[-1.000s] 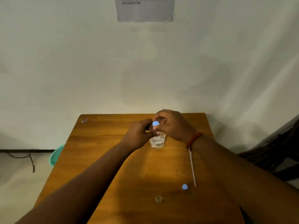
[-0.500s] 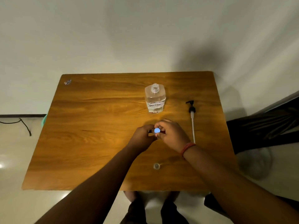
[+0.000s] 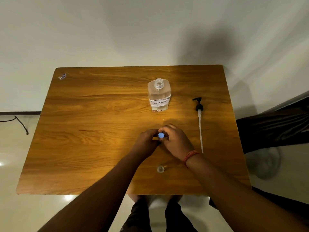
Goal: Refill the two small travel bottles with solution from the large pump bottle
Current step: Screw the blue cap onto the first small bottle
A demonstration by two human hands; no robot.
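A small travel bottle with a blue cap (image 3: pixel 161 135) stands at the table's middle, mostly hidden between my hands. My left hand (image 3: pixel 147 141) grips its body from the left. My right hand (image 3: pixel 175 141) has its fingers closed around the blue cap. A second small clear bottle (image 3: pixel 160 169), uncapped, stands nearer the front edge between my forearms. The large clear bottle (image 3: pixel 159 96), labelled "solution", stands open-necked farther back. Its black pump with a long white tube (image 3: pixel 199 121) lies on the table to the right.
The wooden table (image 3: pixel 87 131) stands against a pale wall. A small sticker (image 3: pixel 62 76) sits at its far left corner. A black cable (image 3: pixel 20 123) lies on the floor at left. Dark fabric (image 3: pixel 274 128) is on the right.
The view tilted down, so the large bottle and pump came into sight. Both hands came nearer with the blue-capped bottle and stay closed on it. The loose blue cap seen earlier is out of view.
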